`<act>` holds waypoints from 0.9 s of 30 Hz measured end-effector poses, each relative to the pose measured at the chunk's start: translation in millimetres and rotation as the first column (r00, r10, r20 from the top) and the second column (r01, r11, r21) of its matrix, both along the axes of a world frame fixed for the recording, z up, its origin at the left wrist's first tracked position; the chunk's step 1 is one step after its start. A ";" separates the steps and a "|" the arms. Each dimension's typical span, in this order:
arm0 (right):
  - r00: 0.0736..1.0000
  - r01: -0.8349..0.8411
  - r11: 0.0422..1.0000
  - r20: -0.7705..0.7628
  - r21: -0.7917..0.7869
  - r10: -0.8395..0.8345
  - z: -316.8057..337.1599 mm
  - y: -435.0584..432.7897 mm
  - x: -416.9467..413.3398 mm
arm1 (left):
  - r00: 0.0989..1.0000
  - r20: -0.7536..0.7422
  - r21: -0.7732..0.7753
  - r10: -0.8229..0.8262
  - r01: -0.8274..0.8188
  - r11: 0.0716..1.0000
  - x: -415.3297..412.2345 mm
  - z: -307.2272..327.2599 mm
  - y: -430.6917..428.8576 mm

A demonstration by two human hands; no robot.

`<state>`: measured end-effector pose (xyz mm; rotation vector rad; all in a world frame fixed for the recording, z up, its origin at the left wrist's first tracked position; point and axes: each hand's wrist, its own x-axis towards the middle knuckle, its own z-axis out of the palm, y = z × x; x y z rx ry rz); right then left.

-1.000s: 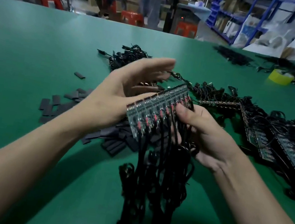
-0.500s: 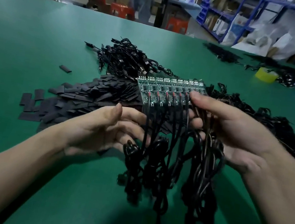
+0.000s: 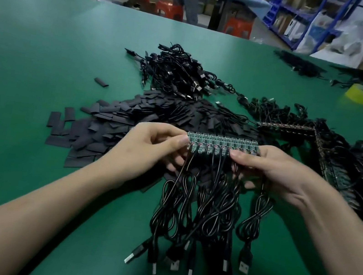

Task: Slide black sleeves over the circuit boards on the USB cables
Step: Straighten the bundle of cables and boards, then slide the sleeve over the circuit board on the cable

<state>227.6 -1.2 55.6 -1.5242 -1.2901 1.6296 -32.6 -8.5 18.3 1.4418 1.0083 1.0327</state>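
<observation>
Open table left (sleeve pile ahead)

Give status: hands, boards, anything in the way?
Left hand and right hand each pinch an end of the board strip. Strip bare; sleeves piled behind. Cables dangle below; nothing blocking.

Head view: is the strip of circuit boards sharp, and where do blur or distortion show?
Head view: the strip of circuit boards, pinched between left hand and right hand, is fairly sharp; head view: the yellow tape roll and shelves at top right are smeared; head view: light on the green table is even, with soft shadows under the forearms, stretched by the wide lens.
</observation>
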 end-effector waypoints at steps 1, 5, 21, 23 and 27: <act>1.000 -0.027 1.000 -0.001 -0.007 0.027 1.5 1.7 2.5 | 1.000 0.009 -0.007 -0.010 0.010 1.000 1.0 0.2 0.5; 0.996 -0.069 0.997 0.051 0.046 0.067 10.1 7.7 2.3 | 0.999 0.031 -0.007 -0.010 0.010 1.000 6.0 3.6 1.1; 0.829 -0.427 0.640 0.559 0.638 -0.003 0.8 4.7 -51.3 | 0.999 -0.040 0.201 0.037 -0.028 0.979 7.9 -0.3 -2.9; 0.864 -0.402 0.629 0.503 0.665 0.021 -2.6 5.4 -50.3 | 1.000 0.004 0.151 0.010 -0.010 0.989 7.8 0.9 -2.7; 0.900 -0.380 0.628 0.428 0.679 0.082 -7.6 10.1 -48.2 | 0.999 0.046 0.090 -0.014 0.010 0.996 6.4 1.4 -2.5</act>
